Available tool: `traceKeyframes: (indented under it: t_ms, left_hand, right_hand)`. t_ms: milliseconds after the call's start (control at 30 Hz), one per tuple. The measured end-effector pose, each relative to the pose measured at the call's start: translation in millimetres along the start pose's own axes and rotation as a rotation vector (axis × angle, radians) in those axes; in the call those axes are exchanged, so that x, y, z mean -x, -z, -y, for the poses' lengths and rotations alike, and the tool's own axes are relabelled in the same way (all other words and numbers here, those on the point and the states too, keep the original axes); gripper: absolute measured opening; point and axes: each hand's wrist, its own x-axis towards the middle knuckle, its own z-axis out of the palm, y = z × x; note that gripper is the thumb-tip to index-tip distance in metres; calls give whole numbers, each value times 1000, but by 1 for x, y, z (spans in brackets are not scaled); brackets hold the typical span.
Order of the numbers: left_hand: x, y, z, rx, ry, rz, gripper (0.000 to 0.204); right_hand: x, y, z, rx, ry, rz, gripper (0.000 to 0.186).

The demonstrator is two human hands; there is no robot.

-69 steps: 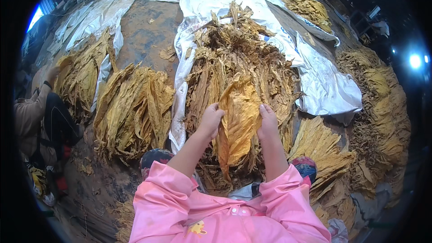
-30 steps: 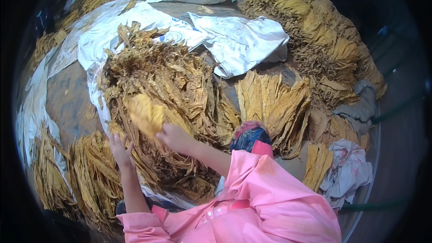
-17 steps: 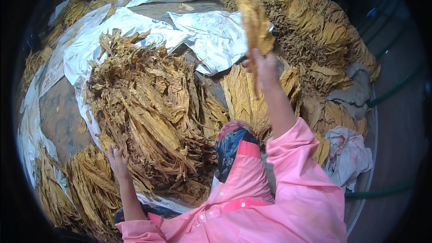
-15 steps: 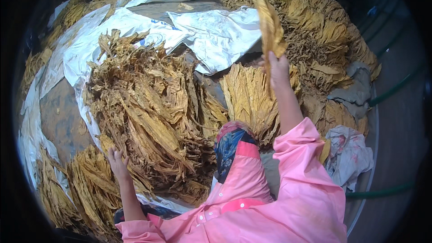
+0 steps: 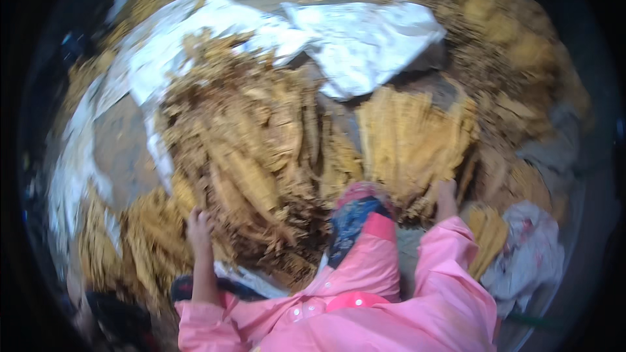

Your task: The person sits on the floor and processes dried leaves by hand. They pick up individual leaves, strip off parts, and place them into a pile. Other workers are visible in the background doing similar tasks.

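A large loose heap of dried tobacco leaves, brown and yellow, lies in front of me. My left hand is raised by its near left edge, fingers partly apart, with no leaf visible in it. Right of the heap is a neater stack of flat yellow tobacco leaves, tips pointing away. My right hand is down at the stack's near right corner, touching or just over the leaf ends. Motion blur smears its fingers, so whether a leaf is held does not show.
White sheets spread behind the heap. A big leaf mound rises at the far right. More leaves lie near left, a small yellow bundle and a crumpled pale sack at right. Something dark shows lower left.
My right hand has come down and nearer from its raised position with a long leaf, to the neat stack's corner. The view has shifted and blurred. A dark shape has appeared lower left.
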Motion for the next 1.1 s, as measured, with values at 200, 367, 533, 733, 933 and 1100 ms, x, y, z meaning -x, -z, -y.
traceKeyframes:
  t_ms: [200, 367, 533, 733, 933, 1100]
  left_hand:
    - [18, -5, -18, -421, 58, -77, 38]
    - [39, 5, 16, -445, -14, -171, 51]
    - [41, -4, 3, -500, -81, -86, 47]
    - [46, -3, -19, -503, -207, -74, 41]
    - [67, 21, -44, -244, -226, -59, 45]
    - [60, 31, -19, -226, -246, -64, 46]
  right_hand:
    - [33, -8, 18, -110, 240, 155, 28]
    - [95, -22, 116, 283, 183, 209, 20]
    - [205, -27, 271, -404, 308, 608, 12]
    - [389, -97, 389, -294, 955, 1087, 11]
    - [535, -150, 361, 694, 1337, 816, 68]
    - [547, -173, 348, 882, 1268, 695, 63]
